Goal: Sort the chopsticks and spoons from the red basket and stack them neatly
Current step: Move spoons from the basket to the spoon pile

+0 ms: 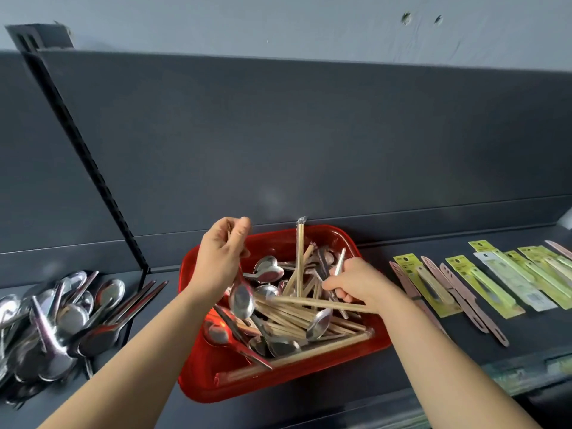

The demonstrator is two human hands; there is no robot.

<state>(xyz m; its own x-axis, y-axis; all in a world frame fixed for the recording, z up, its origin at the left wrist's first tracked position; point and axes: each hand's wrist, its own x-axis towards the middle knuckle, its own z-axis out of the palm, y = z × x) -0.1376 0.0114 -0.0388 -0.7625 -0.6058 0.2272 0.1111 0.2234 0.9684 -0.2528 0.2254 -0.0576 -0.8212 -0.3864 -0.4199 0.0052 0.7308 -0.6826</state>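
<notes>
A red basket (213,379) sits on the dark shelf in front of me, full of mixed metal spoons and wooden chopsticks (288,317). My left hand (219,255) is raised over the basket's left side and grips the handle of a metal spoon (242,300), whose bowl hangs down. My right hand (356,281) is inside the basket on the right, its fingers curled round a few chopsticks (312,301) that stick out to the left, along with a metal handle. One wrapped pair of chopsticks (299,258) stands nearly upright against the back rim.
A pile of metal spoons (62,317) lies on the shelf to the left, beyond a black slotted upright (93,168). Packaged chopsticks in yellow-green and pink sleeves (483,283) are laid in a row to the right. A dark back panel rises behind the basket.
</notes>
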